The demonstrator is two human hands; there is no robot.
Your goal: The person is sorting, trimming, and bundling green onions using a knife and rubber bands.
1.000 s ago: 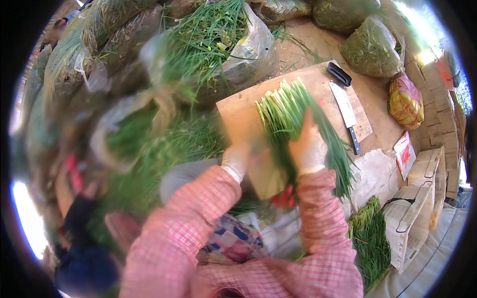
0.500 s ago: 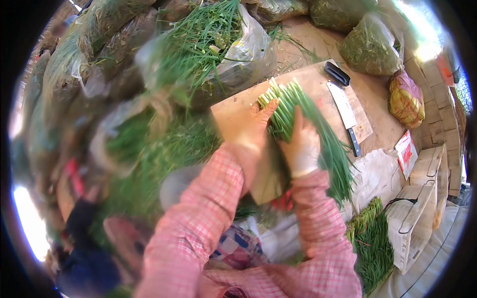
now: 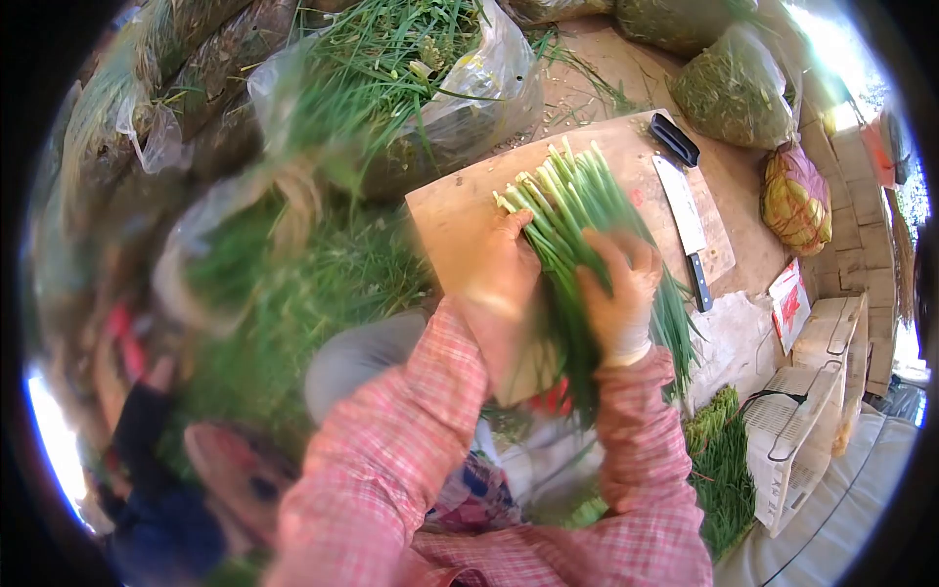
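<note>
A bunch of garlic chives (image 3: 562,205) lies slantwise over the wooden cutting board (image 3: 455,215), its pale cut ends towards the back. My left hand (image 3: 514,254) grips the bunch's left side, thumb across the stems near the cut ends. On the right side, my right hand (image 3: 624,289) has its fingers curled onto the leaves, slightly blurred. The leaf tips trail over the board's front edge, partly behind my right forearm. To the right of the bunch, a knife (image 3: 682,215) rests on the board with its blade bare. Beyond it is a black oblong holder (image 3: 675,139).
An open plastic bag of loose greens (image 3: 479,108) stands behind the board. Filled bags (image 3: 738,88) line the back right. A white plastic crate (image 3: 797,421) and a heap of chives (image 3: 724,489) are at the right. Another person's dark sleeve (image 3: 147,430) shows at lower left.
The cut ends of the bunch have fanned out wider. My left hand has shifted slightly towards me, and my right hand has moved right, its fingers lower on the leaves.
</note>
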